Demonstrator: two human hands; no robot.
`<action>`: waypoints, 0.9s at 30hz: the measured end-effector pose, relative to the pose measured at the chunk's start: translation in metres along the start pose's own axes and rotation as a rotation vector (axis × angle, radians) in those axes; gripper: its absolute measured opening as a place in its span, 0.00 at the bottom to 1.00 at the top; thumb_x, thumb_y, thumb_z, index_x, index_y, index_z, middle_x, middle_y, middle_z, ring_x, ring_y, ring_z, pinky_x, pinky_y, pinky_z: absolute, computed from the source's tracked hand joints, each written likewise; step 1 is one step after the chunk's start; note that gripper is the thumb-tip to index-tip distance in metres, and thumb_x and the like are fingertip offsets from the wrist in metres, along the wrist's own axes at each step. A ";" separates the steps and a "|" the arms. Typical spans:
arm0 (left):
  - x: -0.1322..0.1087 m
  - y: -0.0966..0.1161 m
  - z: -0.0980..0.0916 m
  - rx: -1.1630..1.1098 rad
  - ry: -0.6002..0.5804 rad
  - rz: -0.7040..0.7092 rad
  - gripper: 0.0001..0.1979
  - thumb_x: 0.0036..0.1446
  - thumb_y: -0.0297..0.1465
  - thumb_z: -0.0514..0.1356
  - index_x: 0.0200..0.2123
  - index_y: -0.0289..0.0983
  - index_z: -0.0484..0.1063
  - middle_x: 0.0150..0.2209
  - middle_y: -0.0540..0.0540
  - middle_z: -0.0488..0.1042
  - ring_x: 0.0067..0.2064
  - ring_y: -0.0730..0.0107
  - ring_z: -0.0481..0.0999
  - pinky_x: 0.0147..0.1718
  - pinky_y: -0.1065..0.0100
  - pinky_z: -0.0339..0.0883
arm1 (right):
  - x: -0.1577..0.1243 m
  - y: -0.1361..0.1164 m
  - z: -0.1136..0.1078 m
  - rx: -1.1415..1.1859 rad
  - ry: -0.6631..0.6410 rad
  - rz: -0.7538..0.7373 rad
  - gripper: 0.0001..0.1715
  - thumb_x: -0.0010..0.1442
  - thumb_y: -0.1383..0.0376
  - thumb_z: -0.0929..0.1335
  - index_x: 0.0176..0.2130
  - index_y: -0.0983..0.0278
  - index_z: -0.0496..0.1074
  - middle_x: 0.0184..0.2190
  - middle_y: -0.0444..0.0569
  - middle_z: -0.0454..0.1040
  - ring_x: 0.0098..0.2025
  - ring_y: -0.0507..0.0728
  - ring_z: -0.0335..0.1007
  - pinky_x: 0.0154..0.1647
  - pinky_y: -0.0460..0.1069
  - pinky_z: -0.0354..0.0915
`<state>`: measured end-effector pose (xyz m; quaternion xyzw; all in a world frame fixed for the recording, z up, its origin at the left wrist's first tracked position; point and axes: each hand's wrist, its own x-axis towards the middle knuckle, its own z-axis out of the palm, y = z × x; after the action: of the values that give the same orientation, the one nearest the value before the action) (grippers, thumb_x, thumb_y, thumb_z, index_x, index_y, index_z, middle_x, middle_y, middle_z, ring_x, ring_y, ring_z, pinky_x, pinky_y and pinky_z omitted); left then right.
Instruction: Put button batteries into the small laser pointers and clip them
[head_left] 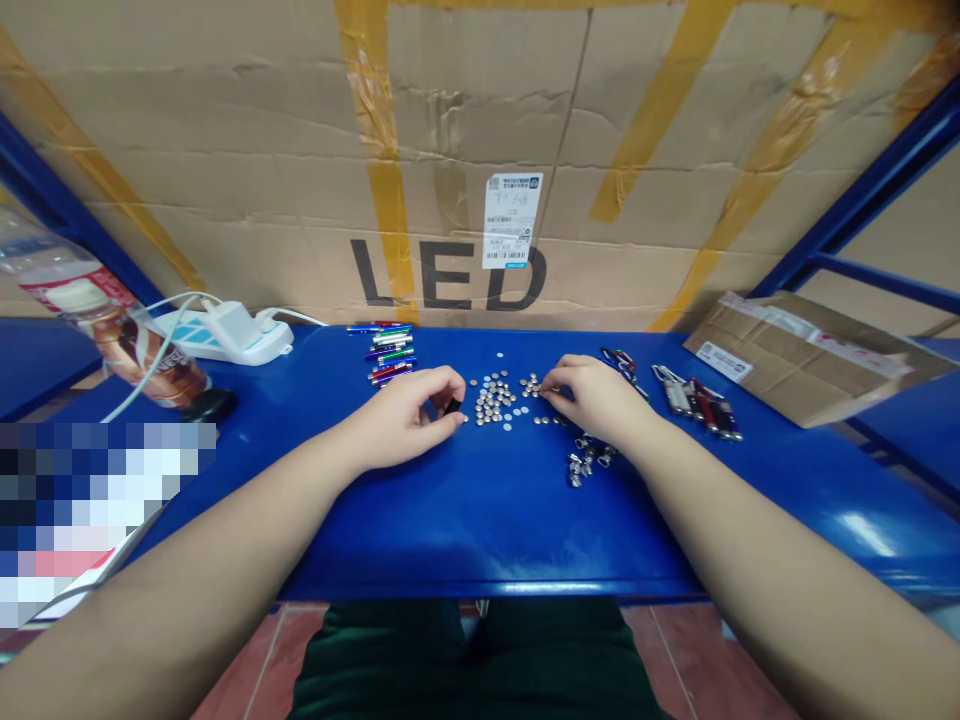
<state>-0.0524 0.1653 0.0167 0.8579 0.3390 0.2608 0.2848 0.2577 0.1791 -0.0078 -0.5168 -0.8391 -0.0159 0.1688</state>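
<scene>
My left hand [416, 415] is curled, with a small black piece [452, 406] between thumb and fingers. To its right, a loose spread of small round silver button cells [491, 400] lies on the blue table, with thin pale discs [508, 427] among them. At the right side of this spread, my right hand [589, 395] reaches down with its fingertips pinched at a few of the cells; whether one is between them is hidden. Just below that hand sits a small heap of shiny metal end caps [581, 465].
Several slim coloured metal tubes [391, 350] lie at the back left. Small keychain flashlights [701, 405] and a cardboard box [810, 350] are at the right. Bottles [142, 350] and a white power strip [225, 335] stand left. A large carton [450, 150] walls off the back.
</scene>
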 end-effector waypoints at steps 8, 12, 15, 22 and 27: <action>0.001 -0.002 0.005 -0.040 -0.005 0.006 0.09 0.63 0.35 0.62 0.45 0.40 0.68 0.40 0.47 0.72 0.34 0.70 0.74 0.27 0.72 0.71 | 0.004 -0.016 -0.001 0.759 0.166 0.284 0.10 0.63 0.58 0.69 0.36 0.63 0.72 0.26 0.46 0.75 0.27 0.54 0.71 0.31 0.50 0.71; 0.003 0.000 0.012 -0.076 -0.020 -0.008 0.14 0.62 0.35 0.65 0.48 0.40 0.68 0.41 0.47 0.74 0.39 0.67 0.77 0.30 0.71 0.73 | 0.000 -0.045 -0.006 0.989 0.120 0.112 0.12 0.64 0.57 0.71 0.37 0.63 0.72 0.28 0.46 0.77 0.28 0.53 0.73 0.32 0.49 0.73; 0.005 0.002 0.015 -0.088 -0.029 0.011 0.12 0.61 0.35 0.66 0.46 0.39 0.71 0.41 0.46 0.76 0.40 0.66 0.78 0.30 0.71 0.72 | -0.005 -0.064 -0.009 0.839 0.140 -0.107 0.06 0.65 0.63 0.70 0.38 0.64 0.76 0.32 0.47 0.79 0.32 0.53 0.75 0.36 0.49 0.72; 0.006 0.000 0.016 -0.055 -0.011 0.085 0.11 0.61 0.36 0.68 0.42 0.38 0.74 0.40 0.47 0.77 0.40 0.66 0.77 0.34 0.70 0.73 | -0.006 -0.072 -0.006 0.598 0.181 -0.345 0.04 0.67 0.69 0.70 0.39 0.63 0.78 0.35 0.47 0.81 0.36 0.54 0.76 0.42 0.50 0.69; 0.006 0.001 0.015 -0.051 -0.019 0.102 0.10 0.61 0.36 0.68 0.42 0.37 0.75 0.39 0.47 0.77 0.39 0.67 0.77 0.33 0.70 0.72 | -0.005 -0.071 -0.004 0.607 0.187 -0.379 0.04 0.67 0.69 0.71 0.40 0.62 0.78 0.36 0.48 0.82 0.39 0.55 0.78 0.44 0.51 0.70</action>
<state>-0.0382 0.1645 0.0081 0.8689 0.2855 0.2753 0.2963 0.1985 0.1412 0.0048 -0.2751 -0.8674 0.1556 0.3843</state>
